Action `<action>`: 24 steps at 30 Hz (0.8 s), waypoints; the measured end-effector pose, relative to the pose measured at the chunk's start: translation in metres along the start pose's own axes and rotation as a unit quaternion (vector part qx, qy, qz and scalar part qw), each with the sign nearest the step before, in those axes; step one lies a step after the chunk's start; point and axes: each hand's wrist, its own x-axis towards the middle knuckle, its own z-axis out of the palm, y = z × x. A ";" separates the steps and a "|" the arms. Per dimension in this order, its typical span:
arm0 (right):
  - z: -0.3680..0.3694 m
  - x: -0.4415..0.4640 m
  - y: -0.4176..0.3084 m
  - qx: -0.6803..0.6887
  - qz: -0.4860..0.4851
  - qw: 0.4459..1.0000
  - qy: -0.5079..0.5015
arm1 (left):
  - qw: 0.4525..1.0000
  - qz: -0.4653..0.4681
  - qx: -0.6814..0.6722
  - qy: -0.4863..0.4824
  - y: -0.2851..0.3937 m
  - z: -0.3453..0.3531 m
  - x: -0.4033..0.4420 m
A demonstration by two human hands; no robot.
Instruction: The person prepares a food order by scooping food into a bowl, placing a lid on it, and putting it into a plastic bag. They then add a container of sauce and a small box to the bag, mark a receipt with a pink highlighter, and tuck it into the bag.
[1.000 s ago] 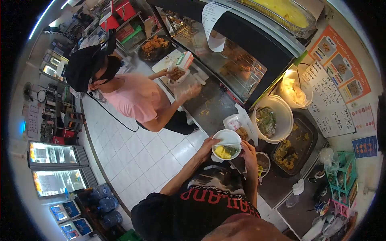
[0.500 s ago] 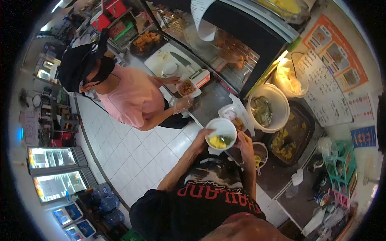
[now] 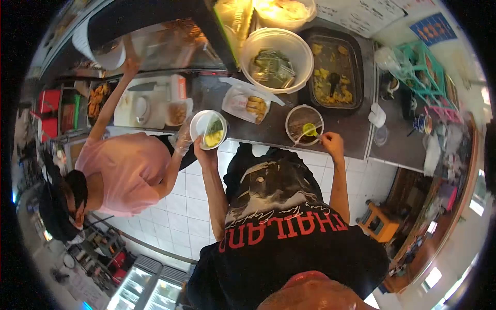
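My left hand (image 3: 206,151) grips the near edge of a white bowl (image 3: 194,125). Green leaves and a yellow food (image 3: 213,138) lie in one side of it, next to a clear plastic wrap or bag. Off to the right, my right hand (image 3: 332,144) pinches the handle of a small yellow-green scoop (image 3: 309,129). The scoop's cup is inside a round tub (image 3: 289,114) of brown contents. Between my hands, farther back, an open paper food box (image 3: 233,103) holds yellowish-brown pieces.
A large tub (image 3: 305,49) of green leaves and a dark tray (image 3: 357,77) of yellow pieces stand behind. At left, a person in pink (image 3: 121,170) reaches across the counter, gloved hand close to my bowl. A teal basket (image 3: 421,72) is at right.
My right hand has left the bowl and moved right to the scoop in the tub. The bowl stays in my left hand. The other person now reaches toward the display case. My view has turned.
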 end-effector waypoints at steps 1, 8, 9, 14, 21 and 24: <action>0.000 -0.001 0.010 -0.032 0.012 0.997 0.063 | 1.000 0.003 0.000 -0.006 -0.001 0.000 -0.001; 0.036 0.024 0.050 0.036 0.008 0.997 0.071 | 0.999 -0.025 0.021 0.031 -0.004 0.015 -0.008; 0.047 0.034 0.069 0.077 0.022 0.995 0.054 | 1.000 -0.022 0.006 0.009 -0.005 0.016 -0.008; 0.049 0.038 0.063 0.240 0.071 0.968 0.010 | 1.000 0.008 -0.018 -0.009 -0.015 -0.003 0.004; 0.043 0.071 0.076 0.156 -0.027 0.987 -0.003 | 0.999 -0.012 0.027 0.046 -0.048 -0.050 0.048; 0.060 0.095 0.113 0.134 -0.058 0.989 -0.030 | 0.992 0.019 0.068 0.101 -0.067 -0.075 0.074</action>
